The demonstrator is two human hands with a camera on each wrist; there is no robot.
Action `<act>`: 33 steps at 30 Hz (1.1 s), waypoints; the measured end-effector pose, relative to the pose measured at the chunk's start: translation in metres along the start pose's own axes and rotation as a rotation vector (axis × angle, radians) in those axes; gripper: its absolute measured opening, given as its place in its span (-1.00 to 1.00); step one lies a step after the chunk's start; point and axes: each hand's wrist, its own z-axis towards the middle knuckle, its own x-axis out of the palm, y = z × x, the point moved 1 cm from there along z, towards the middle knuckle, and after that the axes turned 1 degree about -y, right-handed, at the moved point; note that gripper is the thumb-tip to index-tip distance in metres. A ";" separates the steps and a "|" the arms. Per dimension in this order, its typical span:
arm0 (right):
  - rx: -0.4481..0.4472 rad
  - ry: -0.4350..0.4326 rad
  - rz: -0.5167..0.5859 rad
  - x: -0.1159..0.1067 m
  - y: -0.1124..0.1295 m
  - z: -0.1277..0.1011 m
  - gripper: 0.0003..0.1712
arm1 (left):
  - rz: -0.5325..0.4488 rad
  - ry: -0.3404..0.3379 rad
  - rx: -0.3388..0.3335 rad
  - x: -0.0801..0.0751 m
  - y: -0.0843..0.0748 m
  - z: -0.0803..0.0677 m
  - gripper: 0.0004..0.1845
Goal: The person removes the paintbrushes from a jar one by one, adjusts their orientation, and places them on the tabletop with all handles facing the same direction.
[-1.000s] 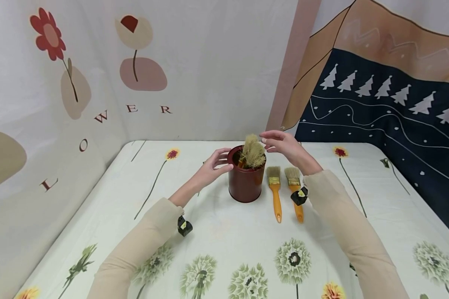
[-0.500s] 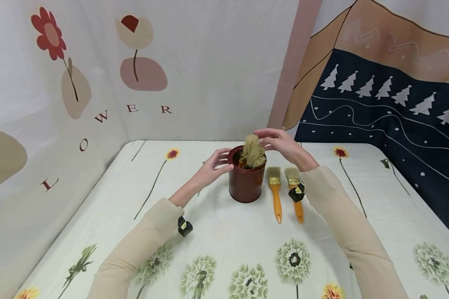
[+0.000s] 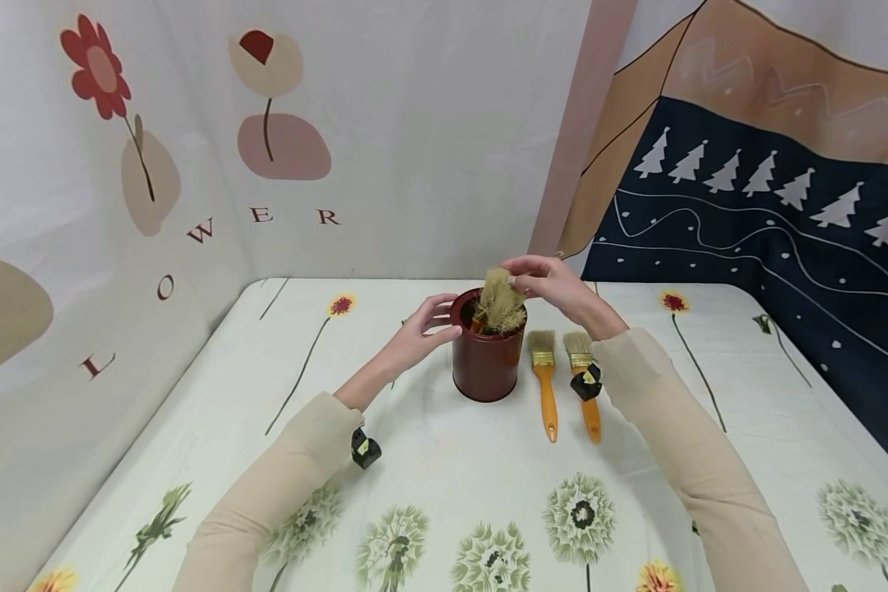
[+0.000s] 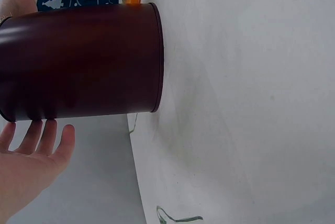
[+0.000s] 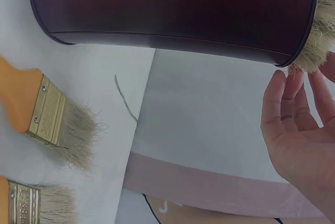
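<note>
Bristly tuft [image 3: 500, 306] in red can [image 3: 486, 367]: bent fingers of your right hand [image 3: 560, 289] touch the tuft, pinch unclear, so brace the can with your left hand [image 3: 418, 332], fingers loosely extended.

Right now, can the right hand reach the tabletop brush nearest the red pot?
Probably yes: that brush lies uncovered on the table and nothing visible blocks the right hand, though it is at the bristles rising from the red pot.
</note>
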 end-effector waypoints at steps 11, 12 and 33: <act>-0.010 -0.073 -0.026 0.001 -0.003 -0.001 -0.76 | -0.005 0.001 0.009 0.001 0.000 0.000 -0.42; -0.014 -0.081 -0.022 0.001 -0.003 -0.001 -0.77 | -0.006 0.001 0.009 0.001 0.000 0.000 -0.43; -0.203 -0.175 0.047 -0.008 0.013 -0.008 -0.80 | 0.005 -0.004 0.005 0.001 -0.002 -0.001 -0.43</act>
